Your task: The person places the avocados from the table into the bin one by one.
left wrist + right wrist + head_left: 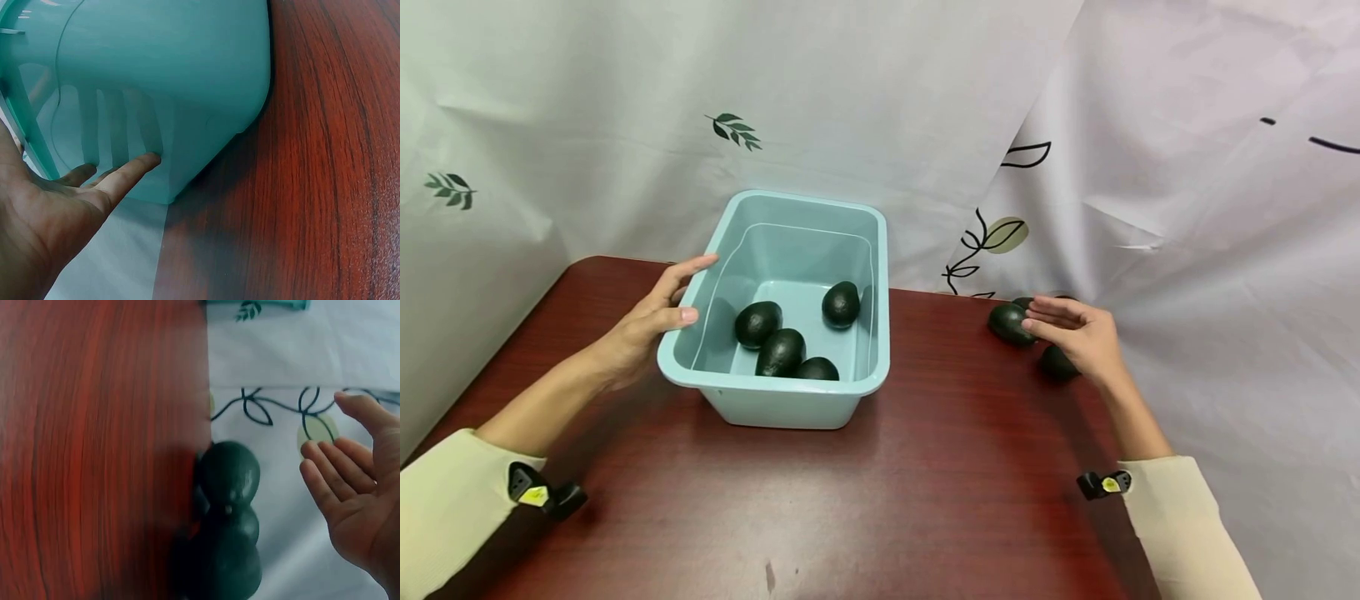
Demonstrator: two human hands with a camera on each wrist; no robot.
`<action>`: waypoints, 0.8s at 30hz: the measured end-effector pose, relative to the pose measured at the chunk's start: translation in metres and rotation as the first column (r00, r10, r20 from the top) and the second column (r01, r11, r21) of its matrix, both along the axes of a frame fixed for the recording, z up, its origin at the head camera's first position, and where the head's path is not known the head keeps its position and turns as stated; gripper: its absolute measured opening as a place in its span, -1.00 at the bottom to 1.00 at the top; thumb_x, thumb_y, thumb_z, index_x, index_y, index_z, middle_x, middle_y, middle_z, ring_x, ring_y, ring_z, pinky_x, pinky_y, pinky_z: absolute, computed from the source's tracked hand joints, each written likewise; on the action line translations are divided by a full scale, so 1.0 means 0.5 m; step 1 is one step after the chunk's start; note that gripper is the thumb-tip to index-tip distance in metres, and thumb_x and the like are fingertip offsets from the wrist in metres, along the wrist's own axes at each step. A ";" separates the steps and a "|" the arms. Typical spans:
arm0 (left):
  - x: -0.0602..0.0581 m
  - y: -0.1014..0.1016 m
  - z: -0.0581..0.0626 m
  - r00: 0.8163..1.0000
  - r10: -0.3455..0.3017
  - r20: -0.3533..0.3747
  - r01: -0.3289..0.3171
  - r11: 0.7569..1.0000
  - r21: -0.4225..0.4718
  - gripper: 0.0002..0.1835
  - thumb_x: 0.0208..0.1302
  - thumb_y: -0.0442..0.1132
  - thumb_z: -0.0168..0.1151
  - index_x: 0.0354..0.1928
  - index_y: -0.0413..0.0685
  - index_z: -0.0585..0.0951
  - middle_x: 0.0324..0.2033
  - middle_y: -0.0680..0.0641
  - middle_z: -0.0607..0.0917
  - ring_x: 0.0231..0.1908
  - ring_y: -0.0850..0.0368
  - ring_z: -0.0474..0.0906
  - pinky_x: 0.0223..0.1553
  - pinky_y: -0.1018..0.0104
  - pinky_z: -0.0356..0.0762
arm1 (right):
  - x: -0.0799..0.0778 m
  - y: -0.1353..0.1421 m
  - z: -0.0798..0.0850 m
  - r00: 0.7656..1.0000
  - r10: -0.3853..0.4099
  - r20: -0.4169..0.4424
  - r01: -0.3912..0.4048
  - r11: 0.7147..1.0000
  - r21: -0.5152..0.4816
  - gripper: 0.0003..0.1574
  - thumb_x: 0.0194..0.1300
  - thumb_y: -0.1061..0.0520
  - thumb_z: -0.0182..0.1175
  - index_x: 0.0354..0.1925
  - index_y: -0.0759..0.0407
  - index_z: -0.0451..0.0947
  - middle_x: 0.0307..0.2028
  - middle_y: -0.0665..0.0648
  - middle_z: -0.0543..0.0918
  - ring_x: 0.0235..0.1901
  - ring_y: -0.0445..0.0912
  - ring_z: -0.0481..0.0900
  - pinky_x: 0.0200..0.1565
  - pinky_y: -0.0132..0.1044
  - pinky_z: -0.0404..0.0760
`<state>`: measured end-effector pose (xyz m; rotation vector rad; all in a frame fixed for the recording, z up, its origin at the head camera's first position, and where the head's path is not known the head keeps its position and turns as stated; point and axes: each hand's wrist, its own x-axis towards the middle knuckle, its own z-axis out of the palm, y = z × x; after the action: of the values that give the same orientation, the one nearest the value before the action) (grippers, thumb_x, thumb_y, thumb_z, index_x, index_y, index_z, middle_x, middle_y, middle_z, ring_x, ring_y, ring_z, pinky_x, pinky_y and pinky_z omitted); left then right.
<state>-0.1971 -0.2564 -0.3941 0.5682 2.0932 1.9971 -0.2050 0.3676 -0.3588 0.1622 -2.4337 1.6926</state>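
A light blue plastic bin (797,408) stands on the table with several dark green avocados (781,353) inside. My left hand (643,329) rests against its left side, thumb and forefinger at the rim. In the left wrist view, nearly straight fingers (134,172) touch the bin's outer wall (181,56). Over to the right, my right hand (1078,337) hovers with relaxed fingers beside and above more avocados (1009,323), partly hiding them. The right wrist view shows its palm (362,519) with nothing in it, apart from the clustered avocados (231,475).
The dark red wooden table (925,500) carries everything. A pale curtain (850,100) with leaf prints hangs behind and along the sides, close to the bin's back and the right-hand avocados.
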 end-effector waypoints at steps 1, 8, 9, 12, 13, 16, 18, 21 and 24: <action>0.000 0.000 0.000 1.000 -0.001 0.001 0.001 1.000 -0.001 -0.21 0.57 -0.15 0.06 0.74 0.58 0.20 0.48 0.05 0.28 0.30 0.09 0.51 0.03 0.24 0.72 | 0.000 0.006 -0.002 1.000 0.005 0.003 -0.005 1.000 -0.001 -0.45 0.32 0.28 0.64 0.24 0.30 0.77 -0.05 -0.13 0.94 -0.03 -0.34 0.90 0.00 -0.51 0.78; 0.001 -0.001 0.000 1.000 -0.001 0.000 0.001 1.000 -0.015 -0.21 0.57 -0.15 0.05 0.75 0.59 0.19 0.48 0.06 0.28 0.30 0.08 0.50 0.02 0.24 0.72 | 0.004 0.047 -0.009 0.999 0.012 0.046 -0.018 0.993 0.118 -0.26 0.36 0.25 0.62 0.40 0.47 0.61 -0.03 -0.32 0.88 -0.01 -0.43 0.86 0.06 -0.58 0.72; 0.001 -0.001 0.000 1.000 0.000 0.000 0.000 1.000 -0.016 -0.21 0.57 -0.15 0.05 0.75 0.59 0.19 0.49 0.06 0.28 0.30 0.08 0.50 0.02 0.24 0.72 | 0.004 0.052 -0.010 0.999 0.008 0.048 -0.015 0.989 0.147 -0.24 0.37 0.23 0.62 0.41 0.47 0.60 -0.03 -0.37 0.86 0.00 -0.44 0.85 0.07 -0.59 0.71; 0.001 -0.001 0.000 1.000 0.001 -0.002 -0.001 1.000 -0.012 -0.21 0.57 -0.15 0.05 0.75 0.59 0.19 0.48 0.05 0.28 0.30 0.09 0.51 0.02 0.24 0.72 | 0.005 0.069 -0.015 0.998 -0.004 0.055 -0.008 0.977 0.215 -0.21 0.37 0.18 0.63 0.44 0.43 0.59 -0.02 -0.45 0.82 0.03 -0.48 0.82 0.10 -0.61 0.69; 0.001 -0.001 0.000 1.000 0.001 -0.004 -0.001 1.000 -0.012 -0.21 0.57 -0.15 0.05 0.75 0.59 0.19 0.48 0.05 0.28 0.30 0.09 0.51 0.02 0.25 0.72 | 0.006 0.074 -0.016 0.998 -0.006 0.061 -0.008 0.973 0.231 -0.19 0.37 0.17 0.63 0.44 0.43 0.58 0.00 -0.43 0.83 0.05 -0.47 0.82 0.10 -0.62 0.68; 0.001 0.000 0.000 1.000 -0.001 -0.006 0.001 1.000 -0.008 -0.21 0.57 -0.15 0.06 0.75 0.58 0.19 0.49 0.04 0.28 0.30 0.09 0.51 0.02 0.24 0.71 | 0.009 0.091 -0.019 0.996 -0.012 0.089 -0.014 0.958 0.285 -0.18 0.37 0.10 0.65 0.45 0.39 0.60 0.06 -0.37 0.83 0.09 -0.48 0.79 0.11 -0.64 0.66; 0.001 0.000 0.000 1.000 -0.003 -0.006 0.003 1.000 -0.006 -0.20 0.57 -0.16 0.06 0.75 0.58 0.19 0.49 0.03 0.28 0.30 0.09 0.51 0.02 0.24 0.72 | 0.012 0.100 -0.019 0.994 -0.017 0.111 -0.021 0.943 0.333 -0.17 0.37 0.03 0.66 0.45 0.34 0.62 0.10 -0.37 0.82 0.09 -0.53 0.75 0.09 -0.66 0.65; 0.001 0.000 0.000 1.000 -0.002 -0.005 0.002 1.000 -0.004 -0.20 0.57 -0.16 0.06 0.75 0.58 0.19 0.49 0.04 0.28 0.30 0.09 0.51 0.02 0.24 0.72 | 0.010 0.116 -0.023 0.992 -0.021 0.122 -0.027 0.923 0.384 -0.19 0.36 -0.03 0.67 0.43 0.27 0.67 0.10 -0.41 0.80 0.07 -0.61 0.70 0.08 -0.67 0.63; 0.002 0.000 0.001 1.000 -0.001 -0.005 0.001 1.000 -0.005 -0.20 0.57 -0.16 0.06 0.75 0.57 0.19 0.48 0.05 0.28 0.30 0.09 0.50 0.02 0.24 0.72 | 0.009 0.131 -0.028 0.993 -0.027 0.117 -0.023 0.912 0.409 -0.19 0.34 -0.04 0.68 0.41 0.25 0.69 0.10 -0.42 0.81 0.06 -0.63 0.69 0.07 -0.68 0.62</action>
<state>-0.1963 -0.2565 -0.3938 0.5738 2.1001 1.9917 -0.2007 0.4330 -0.3730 0.1125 -2.8501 1.1957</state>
